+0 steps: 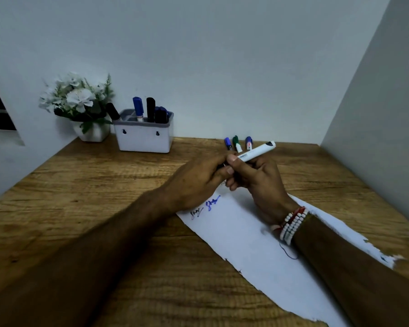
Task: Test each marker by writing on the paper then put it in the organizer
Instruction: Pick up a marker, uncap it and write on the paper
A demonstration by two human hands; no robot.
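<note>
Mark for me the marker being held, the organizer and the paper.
held marker [257, 151]: head view, middle of its white barrel.
organizer [141, 141]: head view, white front wall.
paper [236, 234]: head view, bare patch near its middle.

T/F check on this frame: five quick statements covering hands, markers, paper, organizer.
1. The left hand and right hand both hold the white marker. True.
2. The organizer is empty. False: several blue- and black-capped markers stand in it.
3. A black scribble and a blue scribble sit side by side on the paper. True.
4. The green-capped marker stands in the organizer. False: it lies on the table behind the hands.
5. The flower pot stands right of the organizer. False: it stands to its left.
</note>
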